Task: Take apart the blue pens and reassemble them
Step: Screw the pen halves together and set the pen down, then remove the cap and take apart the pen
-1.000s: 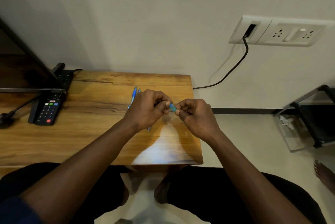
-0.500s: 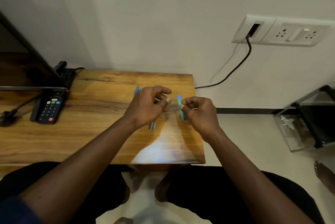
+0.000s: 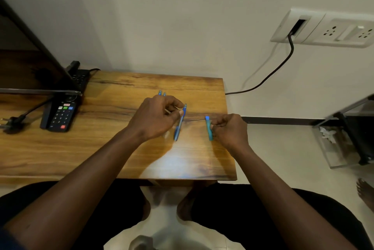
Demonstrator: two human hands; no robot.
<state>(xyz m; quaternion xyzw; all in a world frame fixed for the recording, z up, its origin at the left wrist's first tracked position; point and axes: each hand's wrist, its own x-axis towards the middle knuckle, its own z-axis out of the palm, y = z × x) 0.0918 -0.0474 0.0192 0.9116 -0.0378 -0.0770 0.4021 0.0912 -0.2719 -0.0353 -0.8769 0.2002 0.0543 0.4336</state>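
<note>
My right hand (image 3: 229, 131) grips a short light-blue pen part (image 3: 208, 128), held upright, with a thin refill (image 3: 197, 119) sticking out of it to the left. My left hand (image 3: 154, 118) has its fingers curled, thumb and forefinger pinched on a thin clear piece I cannot make out. A whole blue pen (image 3: 180, 123) lies on the wooden table (image 3: 113, 148) between the hands, just right of my left fingers. The tips of two more blue pens (image 3: 162, 93) show beyond my left hand; the rest of them is hidden.
Two black remotes (image 3: 61, 115) lie at the table's left beside a dark monitor stand (image 3: 36, 92) and a plug (image 3: 10, 123). A black cable (image 3: 269, 75) runs to the wall socket (image 3: 327, 29). A metal rack (image 3: 350, 128) stands on the floor at right.
The hands have moved apart: my right hand pulled the light-blue part away to the right, drawing the refill out. The pen on the table now shows between the hands.
</note>
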